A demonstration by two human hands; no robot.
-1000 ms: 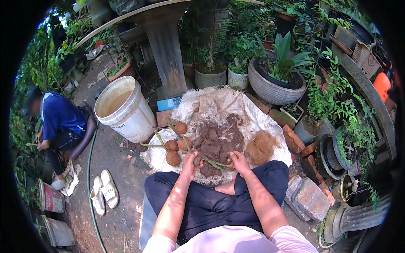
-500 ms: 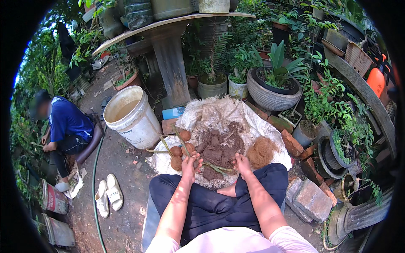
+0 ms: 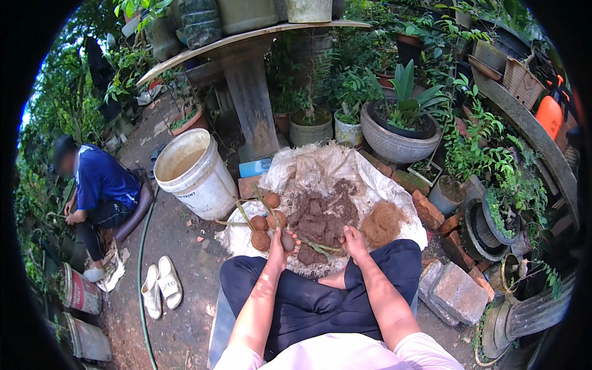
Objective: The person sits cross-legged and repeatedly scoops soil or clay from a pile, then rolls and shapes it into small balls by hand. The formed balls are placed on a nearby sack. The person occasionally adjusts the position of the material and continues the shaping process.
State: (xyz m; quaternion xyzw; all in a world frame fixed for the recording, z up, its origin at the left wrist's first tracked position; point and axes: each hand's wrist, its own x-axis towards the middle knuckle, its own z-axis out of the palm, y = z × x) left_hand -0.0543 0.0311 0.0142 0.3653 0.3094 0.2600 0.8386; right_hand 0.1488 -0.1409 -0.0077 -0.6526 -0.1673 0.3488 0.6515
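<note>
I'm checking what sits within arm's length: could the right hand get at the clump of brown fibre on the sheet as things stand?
Probably yes. The right hand rests on the soil pile, and the brown fibre clump lies just to its right on the same white sheet, with nothing between them.

Open sack (image 3: 314, 166) surface lies beyond the soil heap (image 3: 320, 219). Leftward passage is blocked by the white bucket (image 3: 194, 172), rightward by stacked bricks (image 3: 431, 209) and pots (image 3: 398, 132); clay balls (image 3: 265, 225) apparently crowd the left hand (image 3: 280, 240).
</note>
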